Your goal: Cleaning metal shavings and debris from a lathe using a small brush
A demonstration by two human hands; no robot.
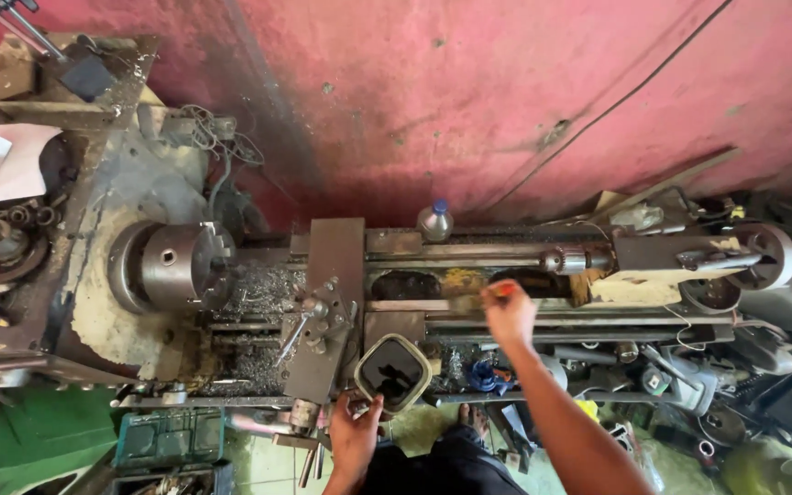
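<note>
Standing beside the person, I am looking down at a big old lathe that is running along a pink wall. It looks very heavy and hard, all thick metal, and it is not a thing anyone could lift. At its far left end the round chuck is sitting with curly metal chips lying just beside it. At the other end the tailstock is pointing a drill chuck along the bed.

Near the front edge a black container with a pale rim is sitting, shaped like a square with round corners. I think it is light and stiff, maybe a bit oily and slippery, and the rim looks like the best place to take hold of it. A small grey bottle with a blue cap is standing at the back by the wall.

The left hand is reaching up at the front, just beside the container's lower left corner. Its fingers are curling around something small there, but I cannot tell what it is.

The right hand is reaching over the bed. Its fingers are closing on a small red and yellow thing, pinching it at the tips. The hand is blurry, so I cannot tell what the thing is. It looks tiny and light.
</note>
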